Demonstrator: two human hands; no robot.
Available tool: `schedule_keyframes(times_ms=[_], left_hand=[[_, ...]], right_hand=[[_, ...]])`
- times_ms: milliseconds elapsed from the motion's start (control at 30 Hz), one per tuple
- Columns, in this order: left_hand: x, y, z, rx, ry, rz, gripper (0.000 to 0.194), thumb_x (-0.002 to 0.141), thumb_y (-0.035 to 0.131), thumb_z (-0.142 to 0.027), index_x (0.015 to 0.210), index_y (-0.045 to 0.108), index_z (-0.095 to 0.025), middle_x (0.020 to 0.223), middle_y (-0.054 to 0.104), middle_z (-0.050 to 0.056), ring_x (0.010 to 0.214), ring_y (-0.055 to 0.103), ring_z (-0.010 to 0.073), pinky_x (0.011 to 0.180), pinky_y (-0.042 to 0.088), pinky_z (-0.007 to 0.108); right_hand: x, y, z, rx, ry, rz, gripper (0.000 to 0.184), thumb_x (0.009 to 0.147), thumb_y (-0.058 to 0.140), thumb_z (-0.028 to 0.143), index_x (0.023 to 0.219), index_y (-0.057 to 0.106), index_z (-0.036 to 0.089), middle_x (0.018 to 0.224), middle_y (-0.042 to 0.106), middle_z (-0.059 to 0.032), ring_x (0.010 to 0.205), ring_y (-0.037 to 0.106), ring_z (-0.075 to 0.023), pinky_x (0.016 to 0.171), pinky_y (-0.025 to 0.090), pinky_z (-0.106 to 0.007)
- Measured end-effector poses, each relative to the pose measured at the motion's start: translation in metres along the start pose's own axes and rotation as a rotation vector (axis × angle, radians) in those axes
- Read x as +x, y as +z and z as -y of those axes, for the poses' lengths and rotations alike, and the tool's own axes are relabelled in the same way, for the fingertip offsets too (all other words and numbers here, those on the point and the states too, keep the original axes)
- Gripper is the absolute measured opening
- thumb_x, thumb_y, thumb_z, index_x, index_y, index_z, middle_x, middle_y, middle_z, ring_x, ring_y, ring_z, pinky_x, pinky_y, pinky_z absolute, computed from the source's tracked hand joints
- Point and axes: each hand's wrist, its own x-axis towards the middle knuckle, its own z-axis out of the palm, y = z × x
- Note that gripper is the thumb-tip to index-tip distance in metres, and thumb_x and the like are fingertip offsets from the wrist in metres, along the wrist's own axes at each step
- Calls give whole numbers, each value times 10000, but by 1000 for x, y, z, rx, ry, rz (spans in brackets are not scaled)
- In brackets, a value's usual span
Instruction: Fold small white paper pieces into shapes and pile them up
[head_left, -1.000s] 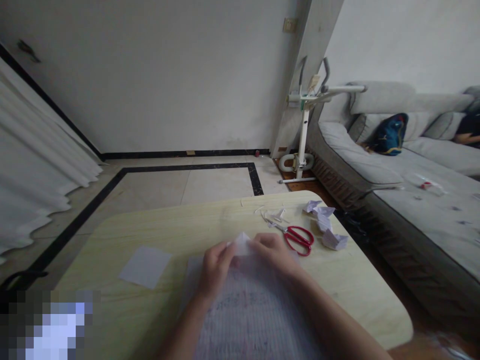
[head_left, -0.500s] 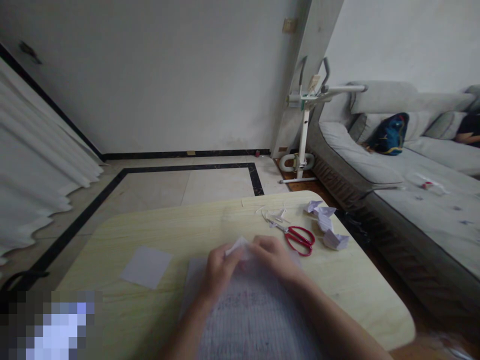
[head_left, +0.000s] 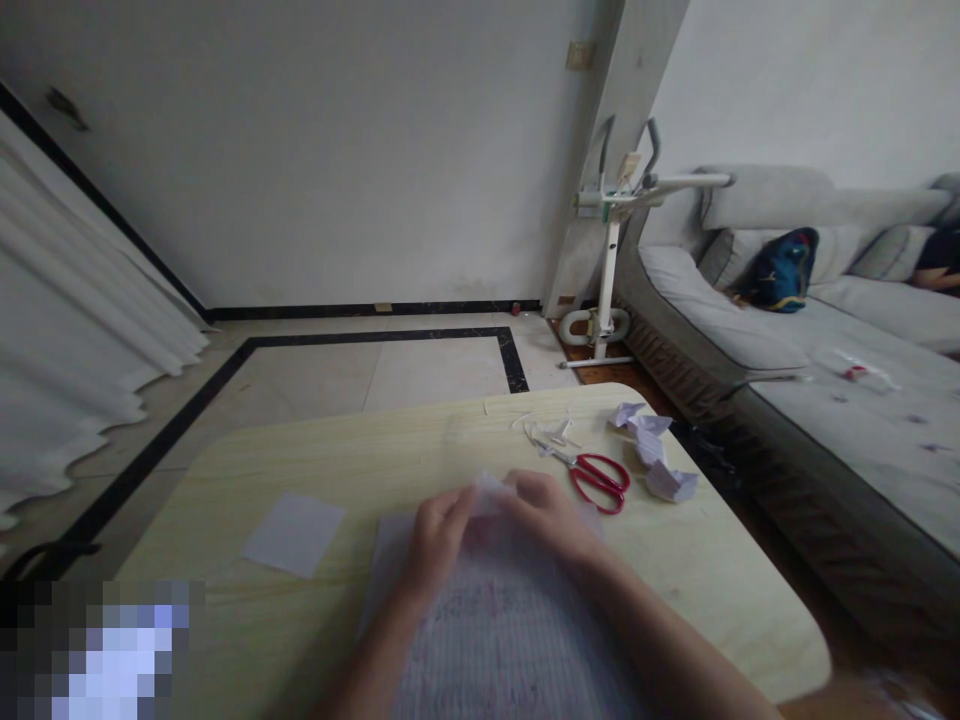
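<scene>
Fingers of the left hand [head_left: 442, 535] and right hand [head_left: 544, 510] were pinching a small white paper [head_left: 491, 488] between them, above the lined sheet [head_left: 495, 620]. I saw a square of paper [head_left: 295, 534] lying left on the table [head_left: 360, 460]. Beyond the right hand lay red-handled scissors [head_left: 596, 480], near paper scraps [head_left: 556, 432] and crumpled papers [head_left: 651, 440]. Farther off stood a grey sofa [head_left: 862, 400].

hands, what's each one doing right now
Left hand: fingers closed on the left side of a small piece of white paper.
Right hand: fingers closed on the right side of that same piece.
</scene>
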Motion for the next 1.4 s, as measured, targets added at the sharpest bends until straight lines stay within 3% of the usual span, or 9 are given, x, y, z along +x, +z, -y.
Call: schedule_keyframes(times_ms=[167,333,400,567,733,900,1000,1167,1400], left_hand=[[1,1,4,-15,-52,-25,471,804,528,-536,778,710,-102,636,684,55,547,612,184,506,470,252],[1,-1,8,118,214,-149,380,826,562,-414,1089,665,-160,1063,694,95,955,643,227,813,499,286],[0,-2,8,160,271,-125,381,815,588,-373,1142,641,-183,1123,674,94,1009,627,228,866,485,292],[-4,1,5,130,195,-12,352,799,609,-352,1104,676,-189,998,718,84,900,666,232,793,526,305],[-4,1,-1,157,207,10,243,770,636,-312,960,731,-194,983,722,74,925,651,233,827,509,308],[-1,-1,-2,153,144,1,275,743,665,-309,980,720,-181,935,728,63,869,659,218,778,512,282],[2,-3,0,72,66,-29,370,741,671,-346,1059,681,-159,929,724,64,839,663,211,720,520,265],[6,-4,5,14,64,-41,367,731,673,-319,1052,676,-140,1010,710,83,920,654,223,774,515,275],[7,-1,7,-41,91,-6,351,750,667,-316,1059,651,-152,1040,702,81,942,655,206,832,501,278]], right_hand=[[-1,-1,1,36,33,0,371,835,530,496,688,554,157,618,523,9,584,478,-121,524,352,-226],[0,-2,-3,74,75,-34,370,818,541,510,691,553,162,604,502,17,573,469,-119,494,328,-218],[0,-2,-3,83,83,-55,372,811,544,517,700,562,163,611,508,15,583,472,-122,491,329,-216],[1,-2,-4,89,78,-76,353,811,550,495,701,572,160,614,515,14,586,475,-123,512,348,-218],[2,-2,-7,85,60,-61,359,817,550,497,697,577,160,609,518,19,578,473,-119,509,343,-217],[3,-1,-11,98,67,-68,338,825,550,480,718,567,160,636,531,12,597,490,-125,515,353,-221],[3,1,-15,124,-45,-141,244,789,627,391,880,565,174,790,580,-13,699,529,-140,601,415,-238],[2,2,-18,51,-235,-162,491,772,635,214,1237,477,240,1079,572,-64,837,542,-155,725,462,-283],[3,0,-14,-145,-310,-173,233,797,603,195,1027,638,214,945,599,-54,835,554,-175,728,458,-302]])
